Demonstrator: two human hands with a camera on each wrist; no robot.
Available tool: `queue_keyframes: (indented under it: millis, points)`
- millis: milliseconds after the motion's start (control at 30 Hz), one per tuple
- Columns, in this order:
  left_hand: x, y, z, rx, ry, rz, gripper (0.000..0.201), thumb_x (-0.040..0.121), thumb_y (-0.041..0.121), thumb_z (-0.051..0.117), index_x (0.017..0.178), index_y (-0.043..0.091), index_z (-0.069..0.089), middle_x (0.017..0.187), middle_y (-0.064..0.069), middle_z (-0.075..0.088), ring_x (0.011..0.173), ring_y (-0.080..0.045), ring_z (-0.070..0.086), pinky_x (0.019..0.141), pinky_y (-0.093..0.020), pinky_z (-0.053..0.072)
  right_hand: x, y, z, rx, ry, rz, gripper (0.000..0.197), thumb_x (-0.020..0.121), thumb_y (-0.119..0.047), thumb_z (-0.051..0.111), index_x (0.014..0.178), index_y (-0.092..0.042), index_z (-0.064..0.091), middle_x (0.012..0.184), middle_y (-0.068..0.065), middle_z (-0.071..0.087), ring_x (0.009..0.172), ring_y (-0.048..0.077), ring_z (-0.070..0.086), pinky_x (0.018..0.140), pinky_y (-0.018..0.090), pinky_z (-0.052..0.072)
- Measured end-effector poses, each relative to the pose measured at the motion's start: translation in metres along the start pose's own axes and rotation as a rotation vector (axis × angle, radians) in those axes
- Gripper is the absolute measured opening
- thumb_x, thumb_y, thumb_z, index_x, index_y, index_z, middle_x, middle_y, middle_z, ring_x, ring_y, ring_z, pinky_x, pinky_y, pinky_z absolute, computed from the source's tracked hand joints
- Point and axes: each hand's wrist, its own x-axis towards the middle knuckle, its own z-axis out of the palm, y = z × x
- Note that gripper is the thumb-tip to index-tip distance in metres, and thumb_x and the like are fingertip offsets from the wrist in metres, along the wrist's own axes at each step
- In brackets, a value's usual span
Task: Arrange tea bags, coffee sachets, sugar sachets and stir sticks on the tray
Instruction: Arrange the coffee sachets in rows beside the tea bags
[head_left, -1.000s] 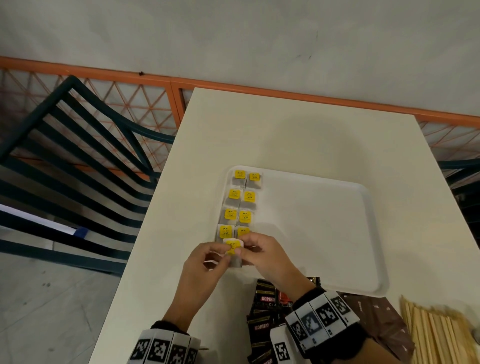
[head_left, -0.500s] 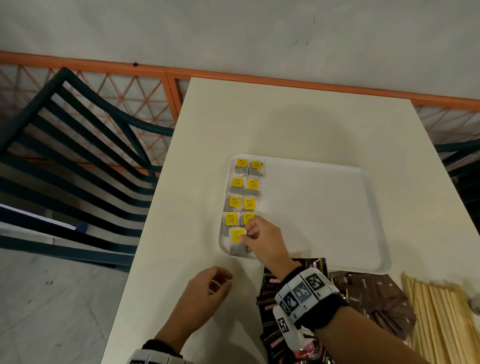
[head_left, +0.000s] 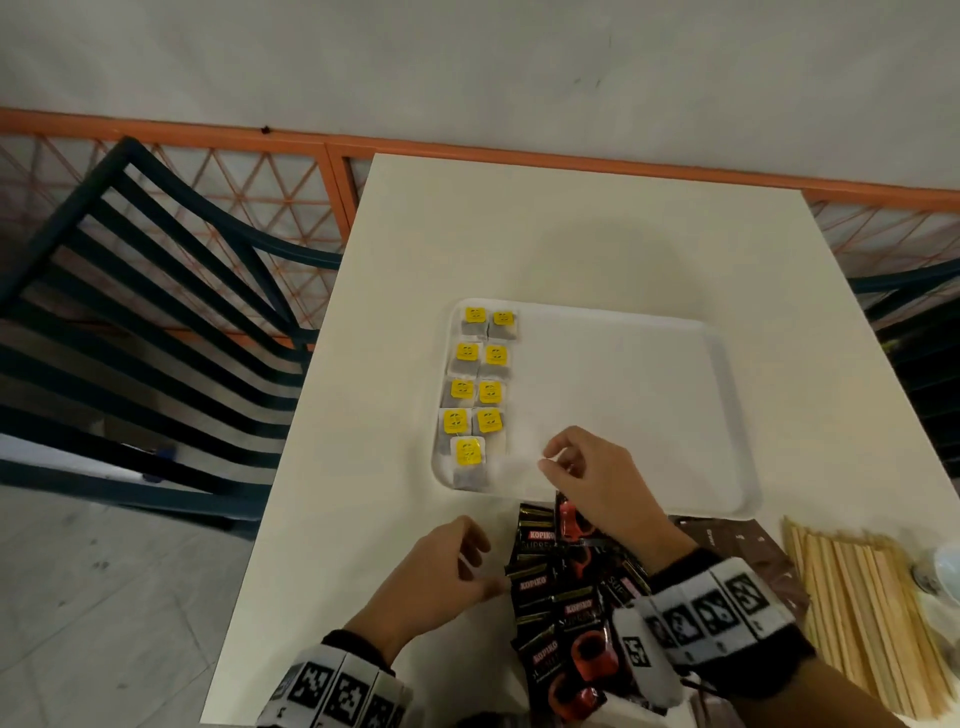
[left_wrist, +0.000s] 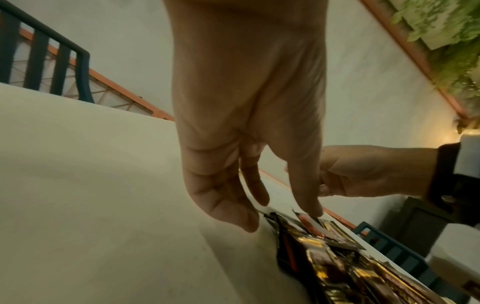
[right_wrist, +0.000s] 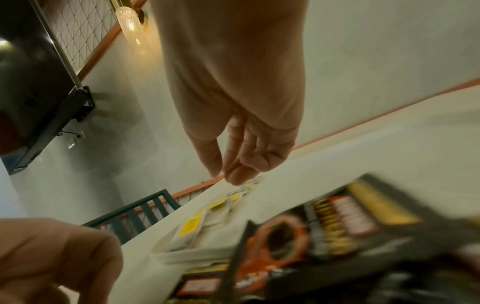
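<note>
A white tray (head_left: 623, 415) lies mid-table. Several tea bags (head_left: 478, 374) with yellow tags lie in two columns along its left side. The nearest tea bag (head_left: 467, 460) lies alone at the front left corner. My right hand (head_left: 553, 460) hovers over the tray's front edge, fingers relaxed and holding nothing, as the right wrist view (right_wrist: 226, 174) also shows. Just below the tray, my left hand (head_left: 478, 558) hangs beside a heap of black coffee sachets (head_left: 561, 592). In the left wrist view one fingertip (left_wrist: 311, 211) touches a sachet's (left_wrist: 311, 224) corner.
Brown sachets (head_left: 737, 551) lie right of the coffee heap, and wooden stir sticks (head_left: 852, 597) are at the table's front right. A dark slatted chair (head_left: 156, 312) stands left of the table. An orange railing (head_left: 519, 150) runs behind it. The tray's right part is bare.
My right hand set the tea bag down at the tray's front left corner, let go and drew back to the right. My left hand pulled back toward the coffee sachets.
</note>
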Motion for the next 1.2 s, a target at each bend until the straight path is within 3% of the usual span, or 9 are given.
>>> queue_keyframes:
  millis: [167, 300, 400, 567, 733, 867, 1033, 1133, 1200]
  points:
    - [0.002, 0.013, 0.018, 0.019, -0.077, -0.042, 0.074, 0.062, 0.044, 0.081, 0.117, 0.025, 0.036, 0.106, 0.005, 0.049, 0.087, -0.008, 0.052, 0.072, -0.018, 0.048, -0.036, 0.046, -0.032, -0.149, -0.043, -0.047, 0.010, 0.085, -0.024, 0.063, 0.091, -0.021, 0.057, 0.082, -0.006, 0.055, 0.072, 0.004, 0.051, 0.068, 0.020, 0.040]
    - [0.011, 0.020, 0.033, 0.179, -0.018, 0.034, 0.110, 0.052, 0.048, 0.084, 0.139, 0.026, 0.019, 0.128, 0.004, 0.030, 0.118, -0.016, 0.039, 0.098, -0.035, 0.043, -0.048, 0.073, -0.037, -0.268, -0.102, -0.049, 0.049, 0.081, -0.041, 0.065, 0.121, -0.022, 0.046, 0.112, -0.006, 0.041, 0.106, 0.012, 0.039, 0.091, 0.024, 0.033]
    - [0.021, 0.031, 0.043, 0.341, -0.010, 0.091, 0.116, 0.053, 0.047, 0.083, 0.143, 0.023, 0.014, 0.137, 0.002, 0.023, 0.125, -0.021, 0.032, 0.102, -0.036, 0.039, -0.048, 0.072, -0.033, -0.283, -0.140, -0.057, 0.061, 0.082, -0.044, 0.063, 0.132, -0.021, 0.037, 0.124, -0.001, 0.040, 0.116, 0.017, 0.036, 0.099, 0.028, 0.033]
    - [0.032, 0.039, 0.056, 0.294, 0.064, 0.066, 0.103, 0.059, 0.028, 0.082, 0.142, 0.023, 0.020, 0.127, -0.003, 0.030, 0.118, -0.027, 0.044, 0.099, -0.042, 0.043, -0.041, 0.069, -0.023, -0.323, -0.151, -0.059, 0.044, 0.087, -0.031, 0.060, 0.125, -0.019, 0.044, 0.118, 0.003, 0.043, 0.113, 0.018, 0.040, 0.097, 0.026, 0.035]
    - [0.028, 0.037, 0.057, 0.206, 0.080, 0.021, 0.094, 0.063, 0.019, 0.080, 0.139, 0.020, 0.026, 0.128, -0.003, 0.038, 0.117, -0.023, 0.048, 0.096, -0.037, 0.045, -0.039, 0.072, -0.032, -0.197, -0.125, -0.003, 0.026, 0.088, -0.027, 0.059, 0.108, -0.010, 0.057, 0.099, -0.002, 0.040, 0.092, 0.013, 0.043, 0.079, 0.019, 0.032]
    - [0.023, 0.036, 0.051, 0.228, 0.011, -0.027, 0.061, 0.064, 0.023, 0.080, 0.119, 0.018, 0.051, 0.113, -0.002, 0.052, 0.101, -0.016, 0.052, 0.084, -0.026, 0.045, -0.044, 0.069, -0.052, 0.017, -0.069, 0.014, 0.008, 0.089, -0.024, 0.058, 0.095, -0.018, 0.058, 0.089, -0.002, 0.059, 0.080, 0.013, 0.055, 0.068, 0.018, 0.040]
    - [0.013, 0.031, 0.042, 0.174, -0.005, 0.010, 0.034, 0.076, 0.026, 0.072, 0.105, 0.015, 0.058, 0.095, 0.002, 0.051, 0.091, -0.016, 0.052, 0.071, -0.019, 0.041, -0.053, 0.059, -0.069, 0.293, -0.143, 0.043, 0.006, 0.085, -0.024, 0.064, 0.089, -0.021, 0.066, 0.086, 0.003, 0.071, 0.080, 0.020, 0.068, 0.075, 0.031, 0.054]
    - [0.006, 0.027, 0.031, 0.026, 0.015, -0.020, 0.028, 0.081, 0.022, 0.068, 0.106, 0.018, 0.057, 0.101, 0.002, 0.062, 0.096, -0.015, 0.059, 0.081, -0.024, 0.046, -0.058, 0.051, -0.074, 0.429, -0.269, 0.032, 0.008, 0.085, -0.022, 0.063, 0.089, -0.017, 0.068, 0.086, 0.001, 0.071, 0.082, 0.015, 0.067, 0.074, 0.026, 0.052]
    - [0.003, 0.027, 0.022, -0.039, 0.030, -0.032, 0.029, 0.082, 0.020, 0.067, 0.109, 0.021, 0.056, 0.104, 0.002, 0.064, 0.096, -0.015, 0.061, 0.084, -0.027, 0.048, -0.057, 0.047, -0.074, 0.394, -0.360, 0.001, 0.009, 0.084, -0.023, 0.065, 0.090, -0.016, 0.069, 0.098, -0.004, 0.067, 0.092, 0.008, 0.063, 0.085, 0.025, 0.047]
